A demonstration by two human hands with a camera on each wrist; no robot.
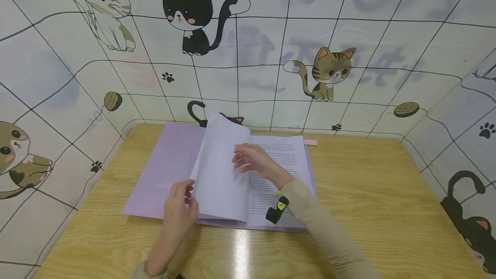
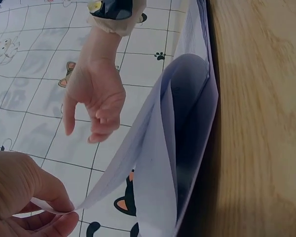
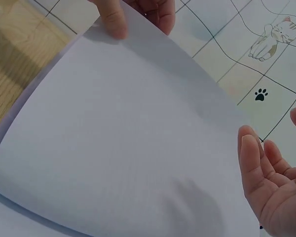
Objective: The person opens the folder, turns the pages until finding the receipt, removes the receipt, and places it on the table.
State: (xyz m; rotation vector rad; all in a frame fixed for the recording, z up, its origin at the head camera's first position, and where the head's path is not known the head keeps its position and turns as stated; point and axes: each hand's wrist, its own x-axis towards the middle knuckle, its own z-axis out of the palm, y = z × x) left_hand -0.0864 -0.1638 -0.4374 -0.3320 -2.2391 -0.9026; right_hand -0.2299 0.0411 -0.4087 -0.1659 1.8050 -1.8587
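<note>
A purple folder [image 1: 162,171] lies opened flat on the table, with printed pages [image 1: 277,158] on its right side. One white sheet [image 1: 222,171], blank on the side facing me, stands lifted and curved over the middle. My left hand [image 1: 180,206] pinches that sheet's left edge between thumb and fingers, as the left wrist view shows up close. Over the sheet's right part hovers my right hand [image 1: 255,160], its fingers loosely bent and holding nothing. In the right wrist view the right hand [image 3: 274,182] is beside the sheet's edge, palm turned up.
The wooden table [image 1: 364,193] reaches to a wall covering [image 1: 263,46] printed with cats and grid lines, close behind the folder. A pink tab [image 1: 311,142] sticks out at the folder's upper right. A black strap piece [image 1: 277,210] hangs by the right sleeve.
</note>
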